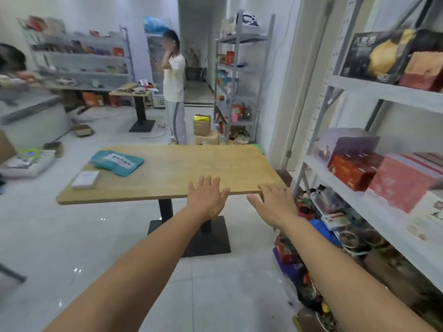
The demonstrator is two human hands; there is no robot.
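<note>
While both hands hover at the near side of the tabletop (191,168), nothing is held fast, and that is where trouble starts. Your left grip (207,200) is spread flat, fingers straight over the near edge, and you cannot tell from here whether the palm touches the wood. Your right grip (278,204) lies on the near right corner, fingers laid along the edge and thumb out below it, not clamped. The tabletop stands on a single post (165,209), so weight pressed down on that corner may tip it towards you. If it tilts, the teal pouch (117,162) and the white pad (85,179) at the far left can slide off. Pull with flat palms and your hands may slip off the smooth edge. Pull harder with the right than the left and the corner may swing into the shelf (388,92), which is just beside it, or the foot may catch the goods on the floor (311,212) below. Push instead, and mind the person (175,92) standing beyond the far edge.
</note>
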